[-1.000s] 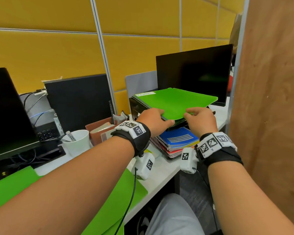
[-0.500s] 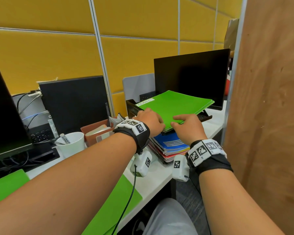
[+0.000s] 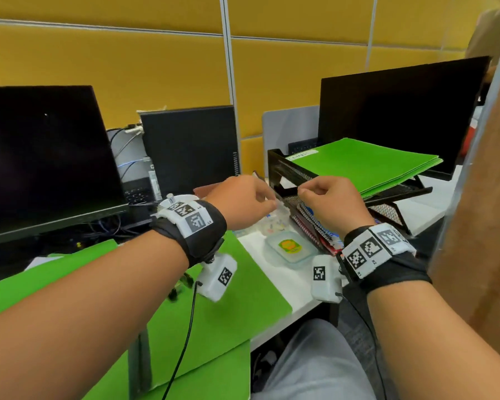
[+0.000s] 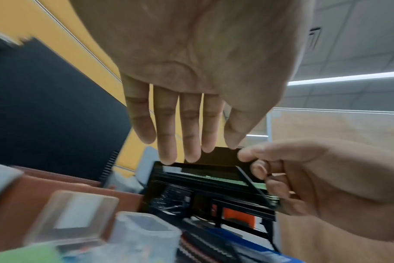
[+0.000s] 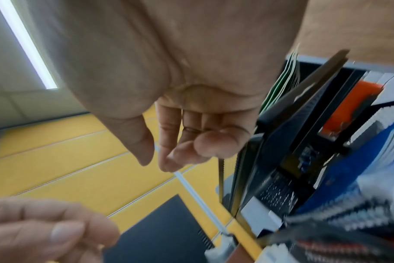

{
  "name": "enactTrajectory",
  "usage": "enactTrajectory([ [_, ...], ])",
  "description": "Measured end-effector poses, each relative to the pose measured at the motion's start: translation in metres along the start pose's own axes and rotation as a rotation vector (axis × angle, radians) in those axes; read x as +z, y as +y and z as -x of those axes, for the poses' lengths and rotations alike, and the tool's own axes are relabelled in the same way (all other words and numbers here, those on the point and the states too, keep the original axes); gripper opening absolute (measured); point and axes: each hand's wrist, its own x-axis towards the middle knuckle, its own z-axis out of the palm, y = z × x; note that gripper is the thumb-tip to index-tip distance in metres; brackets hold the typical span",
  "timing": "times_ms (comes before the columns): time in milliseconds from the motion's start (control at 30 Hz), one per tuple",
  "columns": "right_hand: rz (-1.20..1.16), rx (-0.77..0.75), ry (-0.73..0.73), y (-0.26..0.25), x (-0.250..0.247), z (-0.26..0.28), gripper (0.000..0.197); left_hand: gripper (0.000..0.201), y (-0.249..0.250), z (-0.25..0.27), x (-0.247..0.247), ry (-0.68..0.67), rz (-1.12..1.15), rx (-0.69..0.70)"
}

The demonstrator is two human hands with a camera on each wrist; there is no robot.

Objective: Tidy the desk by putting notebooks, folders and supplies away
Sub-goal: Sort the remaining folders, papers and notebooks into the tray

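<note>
A stack of green folders (image 3: 361, 166) lies on the top tier of a black mesh tray rack (image 3: 283, 171). Spiral notebooks (image 3: 312, 226) are stacked under the rack. Both hands hover in front of the rack's near left corner. My left hand (image 3: 243, 202) has straight fingers (image 4: 180, 124) and holds nothing. My right hand (image 3: 329, 203) has loosely curled fingers (image 5: 180, 142) with nothing in them. A small clear lidded box (image 3: 289, 249) with a sticker sits on the desk below the hands. More green folders (image 3: 228, 298) lie on the near desk.
A dark monitor (image 3: 41, 157) stands at the left, a computer tower (image 3: 191, 145) in the middle, and another monitor (image 3: 396, 116) behind the rack. A wooden panel (image 3: 488, 212) closes the right side. A brown organiser (image 3: 202, 190) sits behind my left hand.
Both hands have come off the green folder, which now rests on the rack's top tier. They have drawn back toward me and to the left.
</note>
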Motion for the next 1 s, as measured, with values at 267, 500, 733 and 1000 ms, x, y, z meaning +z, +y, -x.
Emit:
enactTrajectory([
  [267, -0.065, 0.000, -0.338, -0.033, 0.092, 0.038, 0.010, 0.017, -0.139, 0.116, -0.037, 0.054, -0.051, -0.417],
  [500, 0.221, -0.078, -0.683, -0.059, 0.169, 0.062, 0.032, 0.017, -0.209, 0.201, -0.056, 0.023, 0.029, -0.631],
  [733, 0.659, -0.179, -0.938, -0.088, 0.218, 0.063, 0.077, 0.017, -0.250, 0.232, -0.047, 0.019, 0.167, -0.726],
  [1000, 0.643, -0.034, -0.986, -0.092, 0.231, 0.042, 0.046, 0.019, -0.228, 0.166, -0.062, -0.043, 0.227, -0.636],
])
